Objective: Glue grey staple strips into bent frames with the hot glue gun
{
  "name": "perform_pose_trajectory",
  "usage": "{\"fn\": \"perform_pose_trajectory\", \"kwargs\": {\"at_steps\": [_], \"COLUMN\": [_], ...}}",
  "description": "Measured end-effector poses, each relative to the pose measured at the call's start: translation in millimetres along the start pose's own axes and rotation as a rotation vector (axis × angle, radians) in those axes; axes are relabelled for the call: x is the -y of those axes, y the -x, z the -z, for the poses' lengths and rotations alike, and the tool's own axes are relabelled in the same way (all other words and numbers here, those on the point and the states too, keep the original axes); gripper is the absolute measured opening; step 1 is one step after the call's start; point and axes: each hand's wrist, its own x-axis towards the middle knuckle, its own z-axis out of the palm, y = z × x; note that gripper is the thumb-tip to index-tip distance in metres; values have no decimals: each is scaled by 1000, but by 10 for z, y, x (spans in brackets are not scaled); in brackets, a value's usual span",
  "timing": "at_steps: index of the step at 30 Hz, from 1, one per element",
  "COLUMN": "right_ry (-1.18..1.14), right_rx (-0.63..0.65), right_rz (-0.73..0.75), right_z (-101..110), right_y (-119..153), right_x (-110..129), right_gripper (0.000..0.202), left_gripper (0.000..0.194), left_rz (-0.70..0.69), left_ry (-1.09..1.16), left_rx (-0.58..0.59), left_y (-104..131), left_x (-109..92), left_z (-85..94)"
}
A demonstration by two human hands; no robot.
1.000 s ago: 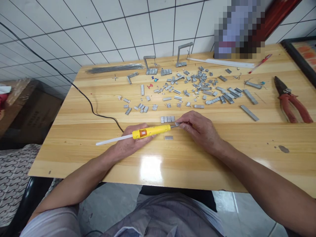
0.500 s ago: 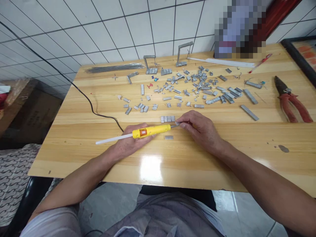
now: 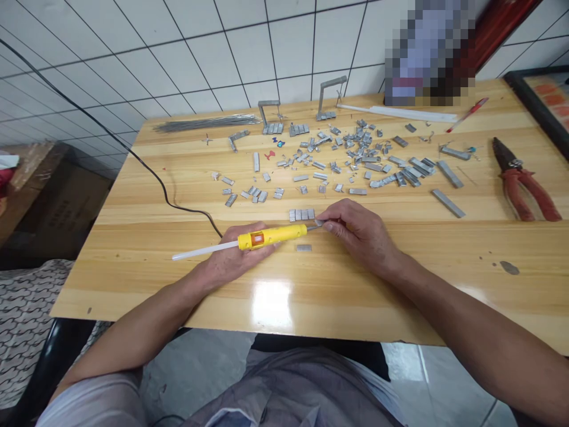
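Observation:
My left hand [image 3: 242, 246] is closed around a yellow hot glue gun [image 3: 272, 236], with a white glue stick [image 3: 204, 250] poking out of its rear end. The gun's metal nozzle points right and meets the fingertips of my right hand [image 3: 355, 228]. Between thumb and forefinger, my right hand pinches a small grey metal piece [image 3: 319, 222], mostly covered by the fingers. Just left of those fingertips lies a short row of grey blocks [image 3: 301, 214] set side by side. One flat grey strip [image 3: 304, 248] rests on the wood below the gun.
Many small grey pieces [image 3: 362, 142] are scattered over the wooden table [image 3: 146, 267]. Two bent grey stands [image 3: 269, 104] rise near the tiled wall. Red-handled pliers [image 3: 524, 184] lie at right; thin wires [image 3: 208, 122] lie at the back left. A black cord [image 3: 151, 169] runs to my left hand.
Both hands, the glue gun and the pinched piece keep practically the same position. Only a very slight shift of the camera view shows.

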Motion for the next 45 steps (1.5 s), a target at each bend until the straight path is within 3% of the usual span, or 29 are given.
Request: {"fn": "perform_pose_trajectory", "kwargs": {"at_steps": [45], "right_ry": [-17], "right_rx": [18], "right_rz": [-20], "right_z": [-9], "right_y": [6], "right_x": [1], "right_gripper": [13], "left_gripper": [24], "left_rz": [12], "left_ry": [29], "left_rx": [-7], "left_y": [0], "left_x": [-37], "left_z": [-2]}}
